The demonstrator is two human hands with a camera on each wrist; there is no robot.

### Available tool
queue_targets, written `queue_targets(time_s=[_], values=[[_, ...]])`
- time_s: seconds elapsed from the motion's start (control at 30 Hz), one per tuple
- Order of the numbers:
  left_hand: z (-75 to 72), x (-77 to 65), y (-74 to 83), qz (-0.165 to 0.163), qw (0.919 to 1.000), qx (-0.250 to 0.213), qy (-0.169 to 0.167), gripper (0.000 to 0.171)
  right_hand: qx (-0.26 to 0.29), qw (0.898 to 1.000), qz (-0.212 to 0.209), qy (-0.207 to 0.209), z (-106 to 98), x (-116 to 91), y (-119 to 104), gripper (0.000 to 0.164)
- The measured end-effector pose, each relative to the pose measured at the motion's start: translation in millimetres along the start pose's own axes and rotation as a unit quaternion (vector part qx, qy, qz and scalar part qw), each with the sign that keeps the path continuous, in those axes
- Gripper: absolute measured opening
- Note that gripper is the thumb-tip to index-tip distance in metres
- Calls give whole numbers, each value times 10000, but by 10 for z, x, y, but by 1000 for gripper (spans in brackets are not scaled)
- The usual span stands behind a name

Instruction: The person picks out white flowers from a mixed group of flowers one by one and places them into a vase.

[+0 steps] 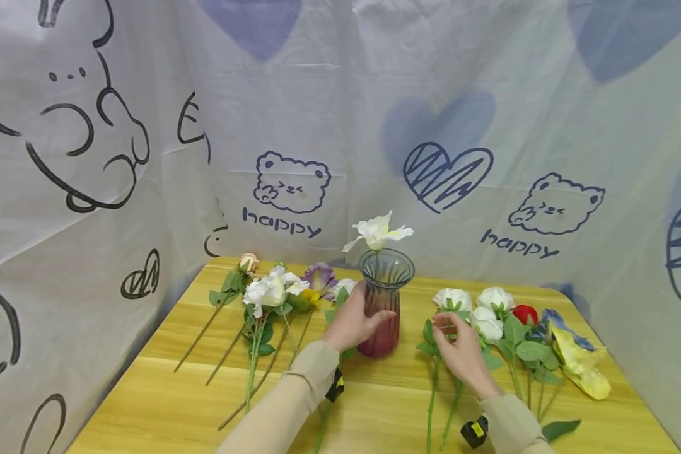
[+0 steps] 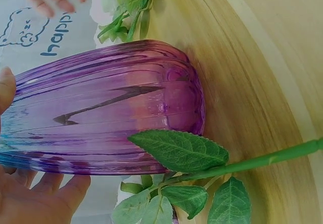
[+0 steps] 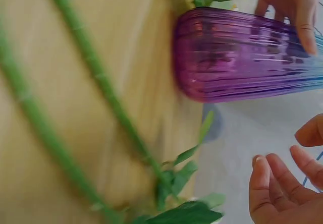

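Note:
My left hand (image 1: 354,318) grips a ribbed glass vase (image 1: 383,328) at its side, the thumb across the front. The vase stands upright on the table, bluish at the flared rim and purple-red below. A single white flower (image 1: 377,232) rises out of its mouth. Through the glass in the left wrist view, a dark slanting line shows inside the vase (image 2: 108,103). My right hand (image 1: 459,347) hovers beside white roses (image 1: 453,299) on the right, with fingers loosely bent. Nothing is between those fingers in the right wrist view, where the hand (image 3: 282,183) is apart from the vase.
Left of the vase lie several stemmed flowers: a pale rose (image 1: 249,261), white blooms (image 1: 272,289) and a purple flower (image 1: 320,276). Rightward are a red rose (image 1: 524,314) and a yellow-and-blue flower (image 1: 581,359). A printed curtain (image 1: 369,126) encloses the wooden table (image 1: 147,403).

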State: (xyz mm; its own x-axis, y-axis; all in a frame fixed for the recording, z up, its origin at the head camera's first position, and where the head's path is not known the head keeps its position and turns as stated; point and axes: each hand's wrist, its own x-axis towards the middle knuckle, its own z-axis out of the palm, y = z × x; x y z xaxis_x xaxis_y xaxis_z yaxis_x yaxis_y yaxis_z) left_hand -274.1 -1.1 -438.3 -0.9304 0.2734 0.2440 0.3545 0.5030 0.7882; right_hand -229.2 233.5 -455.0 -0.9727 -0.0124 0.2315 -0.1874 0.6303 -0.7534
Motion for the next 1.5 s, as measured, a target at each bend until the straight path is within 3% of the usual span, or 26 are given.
queue_targets(time_s=[0.27,0.43,0.6,0.83,1.03,1.23,1.5], values=[[-19,32,19,-14,10000,-2,-40,83,-695,9941,336,-766,-41,-175,167,28],[-22,42,0,-40,10000,39,-42,83,-1060,9866,319,-1196,31,-221,185,27],[-19,32,-4,-74,10000,-19,-21,83,-1290,9817,266,-1379,124,-242,184,20],[-15,8,-2,-91,10000,5,7,82,-1211,9789,516,-1562,225,-229,207,3],[-7,-10,2,-167,9999,8,-24,83,-1010,9811,665,-1508,268,-224,260,9],[-1,-12,12,-137,9999,-45,-18,83,-860,9863,918,-1069,266,-236,281,9],[1,-7,14,-78,9999,-71,7,82,-1387,9844,810,-717,270,-226,245,13]])
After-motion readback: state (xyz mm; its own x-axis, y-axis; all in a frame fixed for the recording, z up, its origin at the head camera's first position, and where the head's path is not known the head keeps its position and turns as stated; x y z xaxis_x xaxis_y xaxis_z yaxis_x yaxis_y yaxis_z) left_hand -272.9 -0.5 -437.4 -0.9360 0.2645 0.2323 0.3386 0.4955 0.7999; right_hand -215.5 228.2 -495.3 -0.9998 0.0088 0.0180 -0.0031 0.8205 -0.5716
